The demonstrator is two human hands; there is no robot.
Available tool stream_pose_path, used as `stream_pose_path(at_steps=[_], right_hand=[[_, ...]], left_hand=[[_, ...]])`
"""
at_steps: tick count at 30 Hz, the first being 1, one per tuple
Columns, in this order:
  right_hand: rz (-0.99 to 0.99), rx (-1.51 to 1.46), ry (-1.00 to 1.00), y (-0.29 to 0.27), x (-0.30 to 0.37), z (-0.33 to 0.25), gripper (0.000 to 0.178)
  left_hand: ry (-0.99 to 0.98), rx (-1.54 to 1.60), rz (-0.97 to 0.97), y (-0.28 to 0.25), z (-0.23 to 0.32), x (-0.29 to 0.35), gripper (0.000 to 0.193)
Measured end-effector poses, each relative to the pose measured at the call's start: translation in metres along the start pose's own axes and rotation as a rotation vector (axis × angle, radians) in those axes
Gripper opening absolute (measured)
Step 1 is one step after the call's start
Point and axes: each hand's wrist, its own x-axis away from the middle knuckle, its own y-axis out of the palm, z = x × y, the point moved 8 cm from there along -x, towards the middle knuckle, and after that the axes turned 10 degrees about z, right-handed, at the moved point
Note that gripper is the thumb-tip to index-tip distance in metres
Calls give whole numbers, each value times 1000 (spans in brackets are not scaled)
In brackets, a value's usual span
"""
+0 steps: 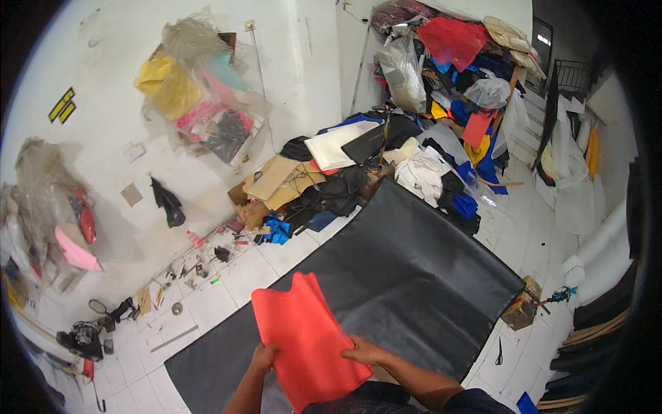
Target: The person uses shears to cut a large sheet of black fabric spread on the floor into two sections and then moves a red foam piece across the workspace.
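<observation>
A sheet of red material (303,338), bent in soft waves along its far edge, is held up in front of me. My left hand (264,357) grips its left edge, fingers closed around it. On the opposite edge, my right hand (364,350) pinches the sheet with the thumb on top; the other fingers are partly hidden. Beneath the red sheet, a large black sheet (414,265) with a leather-like surface lies spread across the tiled floor. Part of it is covered by the red piece and my arms.
Scissors (500,352) lie right of the black sheet, near a brown block (522,303). A metal ruler (174,339) and small tools lie to the left. Fabric scraps and cardboard (272,183) are heaped at the far wall. Rolls of material (586,331) line the right side.
</observation>
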Motion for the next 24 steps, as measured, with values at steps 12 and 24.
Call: stream_pose_path(at_steps=[12,24], right_hand=[[49,-687,303,-96,-238,-33,48],[279,-728,467,-201,-440,-92,63]], left_hand=[[-373,65,-207,76,-35,-214,35],[-581,147,203,2,5,-283,36]])
